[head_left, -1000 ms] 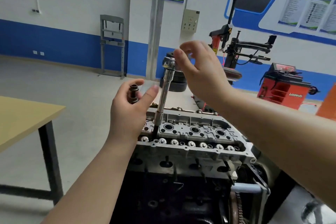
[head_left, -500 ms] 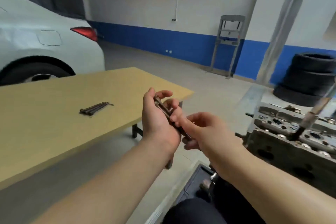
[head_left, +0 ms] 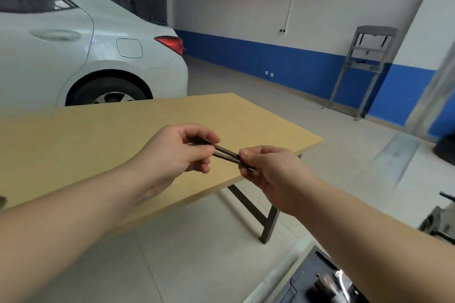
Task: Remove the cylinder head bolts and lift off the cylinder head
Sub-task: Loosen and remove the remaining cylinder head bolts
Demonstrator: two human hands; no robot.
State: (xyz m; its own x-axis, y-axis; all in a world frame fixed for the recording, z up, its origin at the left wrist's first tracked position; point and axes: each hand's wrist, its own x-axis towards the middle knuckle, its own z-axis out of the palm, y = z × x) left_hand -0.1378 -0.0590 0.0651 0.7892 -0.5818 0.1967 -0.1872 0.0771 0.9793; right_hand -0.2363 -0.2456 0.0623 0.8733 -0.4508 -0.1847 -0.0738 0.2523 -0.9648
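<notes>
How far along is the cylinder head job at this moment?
Done: at least two bolts are out. In hand: the left hand and right hand hold them together over the wooden table. Left: setting them down and lifting the head, which is hardly in view, so I cannot count remaining bolts.

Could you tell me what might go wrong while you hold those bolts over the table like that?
The bolts are only pinched between the left hand and right hand, so one could slip and fall. They sit near the wooden table edge, so a dropped bolt may roll to the floor.
</notes>
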